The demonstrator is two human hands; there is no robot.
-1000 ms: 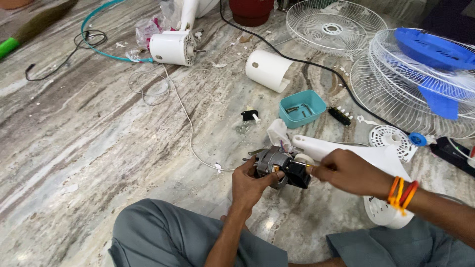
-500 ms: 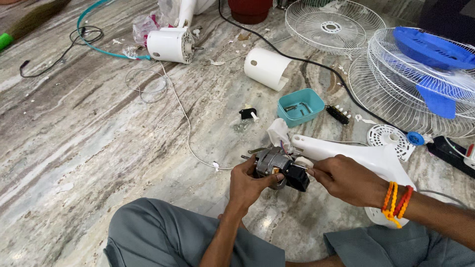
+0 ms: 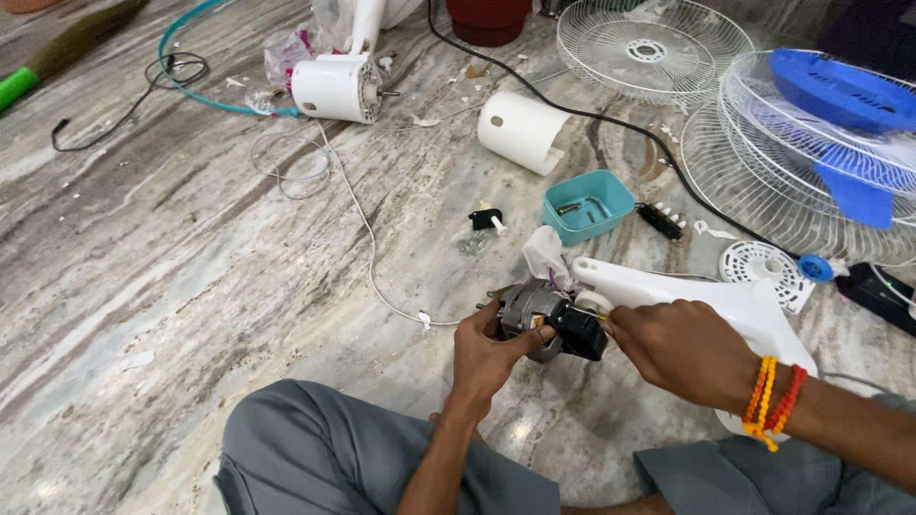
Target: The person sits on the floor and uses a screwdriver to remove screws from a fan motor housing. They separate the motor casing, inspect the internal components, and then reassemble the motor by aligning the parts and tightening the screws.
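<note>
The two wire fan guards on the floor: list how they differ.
The far guard lies flat and bare, showing only its white centre ring. The near guard holds a blue fan blade and has a second wire layer over it. The far guard shows almost whole; the near guard is cut off by the frame's edge. Both are round, white wire.

Floor point(image 3: 172, 286): polished marble, grey and brown streaks, scattered white scraps.
Light: soft glare spots at its near edge.
</note>
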